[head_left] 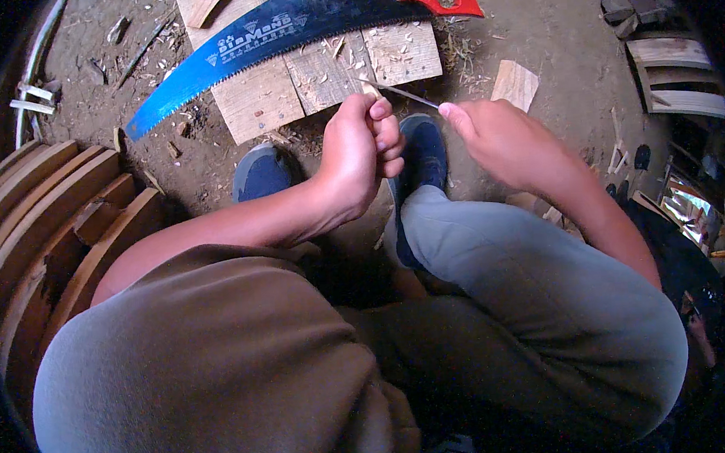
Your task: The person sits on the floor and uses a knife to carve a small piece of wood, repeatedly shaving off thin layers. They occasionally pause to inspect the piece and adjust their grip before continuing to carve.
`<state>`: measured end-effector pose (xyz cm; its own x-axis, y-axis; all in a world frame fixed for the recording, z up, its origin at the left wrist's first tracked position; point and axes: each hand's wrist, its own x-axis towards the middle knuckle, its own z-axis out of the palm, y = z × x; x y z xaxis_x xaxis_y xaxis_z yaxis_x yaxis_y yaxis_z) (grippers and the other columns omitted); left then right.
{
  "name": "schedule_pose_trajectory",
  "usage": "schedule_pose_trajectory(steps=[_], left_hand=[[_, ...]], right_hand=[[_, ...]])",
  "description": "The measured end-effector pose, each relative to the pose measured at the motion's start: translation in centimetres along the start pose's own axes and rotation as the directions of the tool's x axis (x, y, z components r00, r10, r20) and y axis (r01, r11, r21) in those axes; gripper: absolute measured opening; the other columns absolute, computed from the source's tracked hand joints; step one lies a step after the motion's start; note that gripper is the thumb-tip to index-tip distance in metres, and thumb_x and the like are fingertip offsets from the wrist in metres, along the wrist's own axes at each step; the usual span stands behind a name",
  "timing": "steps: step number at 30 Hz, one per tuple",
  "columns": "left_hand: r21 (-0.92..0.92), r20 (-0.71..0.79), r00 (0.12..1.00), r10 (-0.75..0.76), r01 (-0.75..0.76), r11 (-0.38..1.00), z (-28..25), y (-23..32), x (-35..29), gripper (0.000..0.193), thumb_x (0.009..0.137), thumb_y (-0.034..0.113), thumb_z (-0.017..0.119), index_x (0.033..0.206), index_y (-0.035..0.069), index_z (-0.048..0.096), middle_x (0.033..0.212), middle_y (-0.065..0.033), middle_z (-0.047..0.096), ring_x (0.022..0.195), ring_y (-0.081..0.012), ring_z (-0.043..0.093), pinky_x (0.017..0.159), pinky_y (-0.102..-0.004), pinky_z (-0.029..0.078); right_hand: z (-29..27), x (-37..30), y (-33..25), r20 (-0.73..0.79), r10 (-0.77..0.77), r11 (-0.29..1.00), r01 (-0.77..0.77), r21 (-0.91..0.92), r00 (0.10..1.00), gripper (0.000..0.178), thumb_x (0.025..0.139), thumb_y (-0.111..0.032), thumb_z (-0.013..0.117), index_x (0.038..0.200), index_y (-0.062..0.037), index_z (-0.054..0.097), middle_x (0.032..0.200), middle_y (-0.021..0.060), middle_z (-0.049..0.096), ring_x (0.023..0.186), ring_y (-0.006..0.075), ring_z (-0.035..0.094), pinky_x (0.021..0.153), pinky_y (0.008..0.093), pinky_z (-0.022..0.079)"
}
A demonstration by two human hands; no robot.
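My left hand (357, 149) is closed round a small pale strip of wood (369, 87), whose tip sticks up past the thumb. My right hand (506, 141) grips a thin metal tool (409, 94) that looks like a knife or a file. Its handle is hidden in the fist, and its narrow end meets the wood strip. Just beyond both hands lie wooden boards (257, 97) sprinkled with shavings. A handsaw (262, 39) with a curved blue blade and a red handle rests across them.
Curved wooden pieces (50, 210) are stacked at the left, and more curved wood (683, 78) stands at the right. A small flat wood offcut (516, 85) lies on the dirt floor (162, 159) among chips. My shoes (263, 173) are close to the boards.
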<state>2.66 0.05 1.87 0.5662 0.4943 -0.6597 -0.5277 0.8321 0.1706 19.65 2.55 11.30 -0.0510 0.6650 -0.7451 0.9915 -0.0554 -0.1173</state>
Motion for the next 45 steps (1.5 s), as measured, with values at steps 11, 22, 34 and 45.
schedule_pose_trajectory(steps=[11, 22, 34, 45], left_hand=[[0.032, -0.055, 0.998, 0.040, -0.039, 0.999, 0.5, 0.0, -0.2, 0.025, 0.096, 0.034, 0.036, 0.076, 0.019, 0.036, 0.056, 0.0041, 0.027, 0.051, -0.0108, 0.026, 0.046, -0.0289, 0.020], [0.052, -0.035, 0.999, 0.027, -0.025, 0.998, -0.4, -0.2, -0.1, 0.026, 0.096, 0.033, 0.034, 0.075, 0.019, 0.035, 0.055, 0.0040, 0.026, 0.048, -0.0113, 0.023, 0.045, -0.0293, 0.020], [0.039, -0.075, 0.996, 0.046, -0.043, 0.998, -0.1, -0.1, -0.1, 0.027, 0.096, 0.032, 0.034, 0.073, 0.018, 0.035, 0.056, 0.0038, 0.026, 0.050, -0.0115, 0.024, 0.046, -0.0294, 0.020], [0.076, -0.125, 0.990, 0.060, -0.050, 0.996, -1.2, 0.1, -0.3, 0.025, 0.096, 0.033, 0.034, 0.076, 0.018, 0.035, 0.056, 0.0035, 0.027, 0.050, -0.0119, 0.026, 0.047, -0.0291, 0.022]], right_hand=[[-0.5, 0.8, -2.0, 0.003, -0.008, 0.987, 0.008, -0.158, 1.000, 0.055, 0.101, -0.036, 0.032, 0.087, 0.0044, 0.067, 0.088, 0.0278, 0.066, 0.086, 0.0438, 0.064, 0.078, 0.0531, 0.050], [-1.6, 1.0, -1.2, 0.044, -0.049, 0.980, 0.057, -0.192, 0.998, 0.054, 0.100, -0.036, 0.034, 0.087, 0.0047, 0.067, 0.088, 0.0262, 0.066, 0.084, 0.0438, 0.064, 0.078, 0.0519, 0.051], [0.9, 0.9, -1.7, -0.183, -0.154, 0.940, 0.086, -0.332, 0.971, 0.046, 0.101, -0.033, 0.037, 0.083, -0.0004, 0.064, 0.076, 0.0215, 0.066, 0.072, 0.0366, 0.068, 0.063, 0.0471, 0.055], [-1.4, 1.8, -2.2, 0.004, -0.062, 0.987, 0.062, -0.150, 0.998, 0.053, 0.100, -0.037, 0.035, 0.086, 0.0021, 0.067, 0.088, 0.0273, 0.065, 0.086, 0.0435, 0.064, 0.079, 0.0528, 0.050]])
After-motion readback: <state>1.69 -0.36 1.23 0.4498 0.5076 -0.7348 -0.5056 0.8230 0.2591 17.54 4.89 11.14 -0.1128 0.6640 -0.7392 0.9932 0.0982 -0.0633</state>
